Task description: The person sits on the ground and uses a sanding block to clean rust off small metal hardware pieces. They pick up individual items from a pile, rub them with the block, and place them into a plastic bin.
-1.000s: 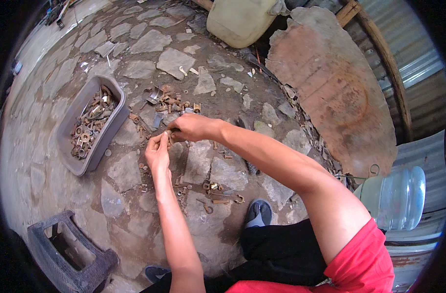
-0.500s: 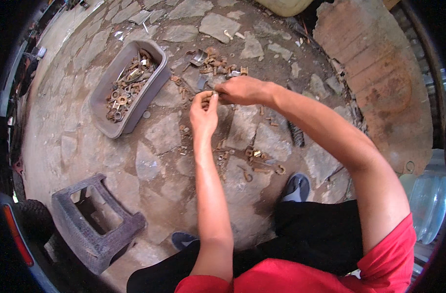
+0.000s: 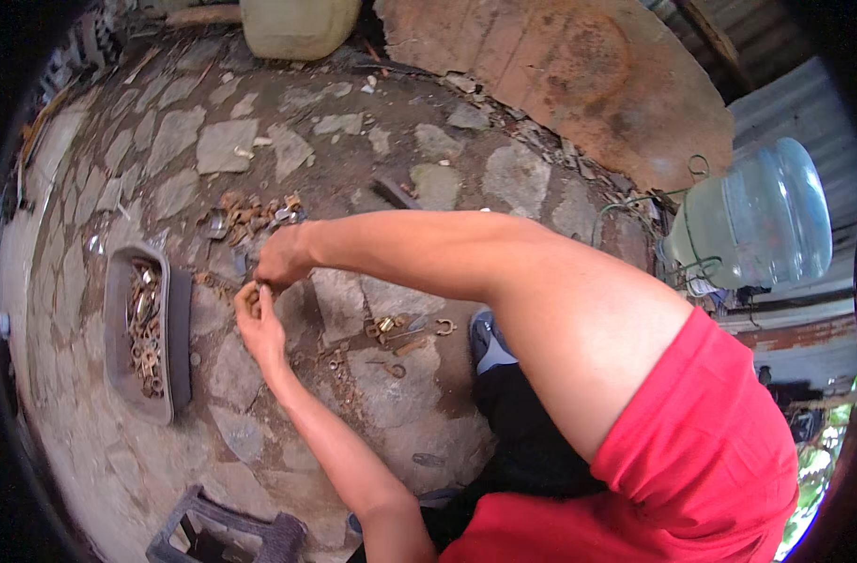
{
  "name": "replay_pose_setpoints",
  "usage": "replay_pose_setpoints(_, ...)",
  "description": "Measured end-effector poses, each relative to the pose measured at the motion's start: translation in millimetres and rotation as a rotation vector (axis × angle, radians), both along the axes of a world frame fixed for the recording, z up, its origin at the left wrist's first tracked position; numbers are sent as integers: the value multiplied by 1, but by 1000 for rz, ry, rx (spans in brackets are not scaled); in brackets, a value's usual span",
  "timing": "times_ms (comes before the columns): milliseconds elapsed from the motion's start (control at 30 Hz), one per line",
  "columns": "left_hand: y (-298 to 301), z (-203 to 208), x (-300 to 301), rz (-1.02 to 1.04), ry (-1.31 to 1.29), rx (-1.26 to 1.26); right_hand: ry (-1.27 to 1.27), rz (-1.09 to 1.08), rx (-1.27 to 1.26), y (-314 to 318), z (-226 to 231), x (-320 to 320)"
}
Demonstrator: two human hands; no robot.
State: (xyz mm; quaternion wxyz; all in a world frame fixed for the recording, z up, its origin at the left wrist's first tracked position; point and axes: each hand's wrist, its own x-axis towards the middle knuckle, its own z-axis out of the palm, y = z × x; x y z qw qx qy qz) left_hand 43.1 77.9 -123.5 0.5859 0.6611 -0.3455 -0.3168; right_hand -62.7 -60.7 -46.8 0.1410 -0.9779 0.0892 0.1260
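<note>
My left hand [image 3: 260, 324] and my right hand [image 3: 284, 256] meet above the stone ground. The fingers of both are pinched together at one spot, and whatever lies between them is too small or too covered to make out. Just beyond my right hand is a heap of rusty metal hardware [image 3: 250, 216]. Left of my hands stands a grey plastic tub [image 3: 180, 328], with rusty nuts, bolts and fittings [image 3: 147, 328] inside. Nearer to me, a smaller scatter of metal bits [image 3: 387, 327] lies on the stones beside a U-shaped metal piece [image 3: 445, 327].
A dark plastic stool [image 3: 269, 537] stands at the lower left. Beyond the heap are a yellowish plastic container [image 3: 299, 28] and a rusty metal sheet [image 3: 579, 75]. A large clear water bottle [image 3: 757, 220] lies tilted in a green wire stand at the right. My shoe [image 3: 492, 342] rests on the stones.
The view has swung to the right, so the tub, stool and hands now appear farther left. More of the water bottle and its stand shows. Both hands remain pinched together near the heap.
</note>
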Motion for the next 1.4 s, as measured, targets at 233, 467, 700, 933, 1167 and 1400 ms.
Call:
replay_pose_setpoints(233,12,7,4,102,-403,141,5,53,-4,14,7,15)
replay_pose_setpoints(467,10,4,-9,138,-167,75,37,52,-50,11,2,15)
replay_pose_setpoints(700,11,-2,-14,56,-268,130,209,88,-1,2,17,8)
replay_pose_setpoints(933,-3,13,-14,97,-88,483,129,134,-55,4,2,7)
replay_pose_setpoints(1167,5,17,-23,164,13,111,243,49,-5,-4,14,22)
replay_pose_setpoints(1400,5,-8,-2,139,-112,250,178,52,30,8,22,15)
